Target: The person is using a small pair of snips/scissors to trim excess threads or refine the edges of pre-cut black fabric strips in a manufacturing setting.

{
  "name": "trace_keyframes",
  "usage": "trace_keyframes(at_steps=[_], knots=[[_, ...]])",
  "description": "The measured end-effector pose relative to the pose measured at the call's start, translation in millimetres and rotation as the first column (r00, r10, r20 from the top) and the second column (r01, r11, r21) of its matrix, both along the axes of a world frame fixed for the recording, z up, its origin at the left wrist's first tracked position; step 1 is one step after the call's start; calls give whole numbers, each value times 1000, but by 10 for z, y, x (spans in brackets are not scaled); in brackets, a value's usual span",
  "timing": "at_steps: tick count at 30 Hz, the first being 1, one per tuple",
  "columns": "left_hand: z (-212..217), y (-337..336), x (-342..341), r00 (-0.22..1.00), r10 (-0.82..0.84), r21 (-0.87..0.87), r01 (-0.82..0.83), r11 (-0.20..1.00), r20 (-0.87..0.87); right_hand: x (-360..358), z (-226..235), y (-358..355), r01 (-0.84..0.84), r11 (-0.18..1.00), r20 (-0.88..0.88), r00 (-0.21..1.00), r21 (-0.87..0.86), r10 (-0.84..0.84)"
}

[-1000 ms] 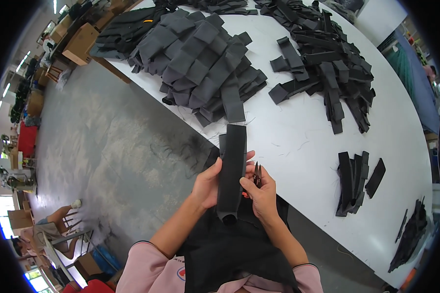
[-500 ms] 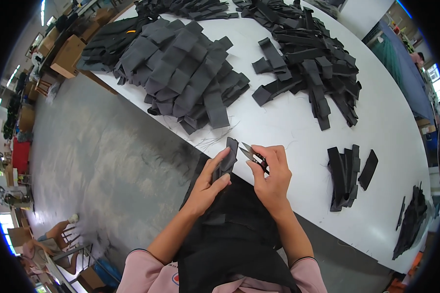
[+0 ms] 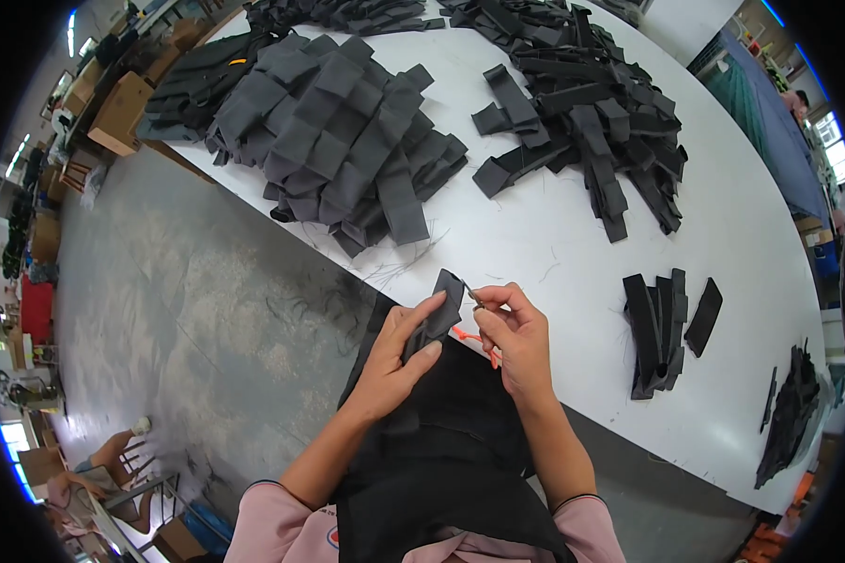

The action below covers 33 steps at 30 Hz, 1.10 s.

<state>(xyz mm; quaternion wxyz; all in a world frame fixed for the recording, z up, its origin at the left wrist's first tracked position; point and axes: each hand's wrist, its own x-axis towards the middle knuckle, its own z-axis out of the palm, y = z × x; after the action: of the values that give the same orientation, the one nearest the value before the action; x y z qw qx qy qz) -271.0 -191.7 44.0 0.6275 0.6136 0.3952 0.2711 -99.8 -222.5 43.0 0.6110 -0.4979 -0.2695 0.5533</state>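
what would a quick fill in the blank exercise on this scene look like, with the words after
1. The left hand holds a dark fabric strip; the snips are in the ____ hand.
2. The tabletop under the fabric piles is ____ in colour.
3. In the picture, the small bundle lies to the ____ of the loose strip beside it.

Missing words: right; white; left.

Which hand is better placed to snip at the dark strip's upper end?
Probably the right hand: it holds the snips, their blades close by the upper end of the dark strip, though I can't tell whether they touch. The left hand is busy holding the strip.
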Motion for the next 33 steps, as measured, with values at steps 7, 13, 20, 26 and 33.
trace_keyframes(at_steps=[7, 13, 20, 26, 33], knots=[[78, 13, 104, 956, 100, 386, 16, 922, -278, 1, -45, -95, 192, 981, 61, 980, -28, -190], [44, 24, 167, 937, 166, 467, -4, 884, -308, -40, 88, -196, 266, 964, 123, 956, 25, -267], [83, -19, 288, 931, 113, 389, 33, 921, -346, -206, -129, -147, 35, 994, 565, 821, 102, -87], [-267, -80, 45, 933, 34, -537, 175, 825, 357, -125, -100, -196, 32, 982, -278, 957, -186, -84], [-48, -133, 188, 915, 193, -734, 143, 664, 354, -198, -380, -343, 55, 927, 730, 600, 370, -327]])
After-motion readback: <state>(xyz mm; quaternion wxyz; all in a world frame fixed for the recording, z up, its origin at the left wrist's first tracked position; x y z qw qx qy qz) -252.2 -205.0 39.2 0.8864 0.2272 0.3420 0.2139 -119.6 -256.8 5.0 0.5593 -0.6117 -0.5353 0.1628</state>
